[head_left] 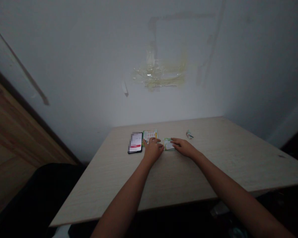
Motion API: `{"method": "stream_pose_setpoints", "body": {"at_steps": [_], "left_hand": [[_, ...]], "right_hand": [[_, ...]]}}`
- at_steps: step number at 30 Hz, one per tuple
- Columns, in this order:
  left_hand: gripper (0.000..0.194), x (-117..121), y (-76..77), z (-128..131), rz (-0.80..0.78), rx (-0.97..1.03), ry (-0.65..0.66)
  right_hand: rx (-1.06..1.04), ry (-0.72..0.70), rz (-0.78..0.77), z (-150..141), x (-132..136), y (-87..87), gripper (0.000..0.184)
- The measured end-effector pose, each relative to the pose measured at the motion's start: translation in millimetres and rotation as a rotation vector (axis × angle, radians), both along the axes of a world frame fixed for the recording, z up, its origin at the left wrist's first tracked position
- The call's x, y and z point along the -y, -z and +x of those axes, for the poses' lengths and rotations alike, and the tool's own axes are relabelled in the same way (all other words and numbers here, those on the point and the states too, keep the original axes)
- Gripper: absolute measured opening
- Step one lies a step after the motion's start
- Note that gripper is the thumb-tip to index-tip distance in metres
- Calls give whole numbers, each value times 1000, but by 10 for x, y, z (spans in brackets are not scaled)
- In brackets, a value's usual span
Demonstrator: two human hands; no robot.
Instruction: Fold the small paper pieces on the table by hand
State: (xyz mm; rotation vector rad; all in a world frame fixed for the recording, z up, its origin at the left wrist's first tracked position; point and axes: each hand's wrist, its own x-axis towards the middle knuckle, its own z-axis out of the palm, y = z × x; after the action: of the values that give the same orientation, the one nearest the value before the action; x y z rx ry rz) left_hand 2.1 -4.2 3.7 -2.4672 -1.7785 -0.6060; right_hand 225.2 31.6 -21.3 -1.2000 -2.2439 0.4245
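Note:
A small green and white printed paper or packet lies flat on the pale wooden table. My right hand rests over its right side, fingers stretched out across it. My left hand is at its left edge with fingers spread, the thumb side close to the paper. Just beyond my left hand lies another green, white and yellow printed sheet, partly covered by my fingers. A phone with a lit screen lies to the left of that sheet.
A small crumpled wrapper sits farther back on the right of the table. Behind the table rises a pale wall with peeling clear tape. A dark chair-like shape stands at the left, beside wooden boards.

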Motion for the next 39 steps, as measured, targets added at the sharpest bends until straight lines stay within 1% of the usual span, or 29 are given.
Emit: {"method": "stream_pose_setpoints", "body": {"at_steps": [8,14,21,30,39], "left_hand": [[22,-7,14,-8,4,-2,-23],[22,-20,38,-12,36,-1,-24],[22,-9,4,-13,4,-17,-30],[20,-2,-13,-10,-3,20,-28],[20,-40,-1,-23,-19,44,-42]], "right_hand": [[34,-12,13,-13,23,-11,40],[77,-32,37,-34,18,-14,41],[83,-49,36,-42,8,-6,41],[132,-48,48,-64,35,-58,42],[127,-42,69,-72,34,-50,41]]}}
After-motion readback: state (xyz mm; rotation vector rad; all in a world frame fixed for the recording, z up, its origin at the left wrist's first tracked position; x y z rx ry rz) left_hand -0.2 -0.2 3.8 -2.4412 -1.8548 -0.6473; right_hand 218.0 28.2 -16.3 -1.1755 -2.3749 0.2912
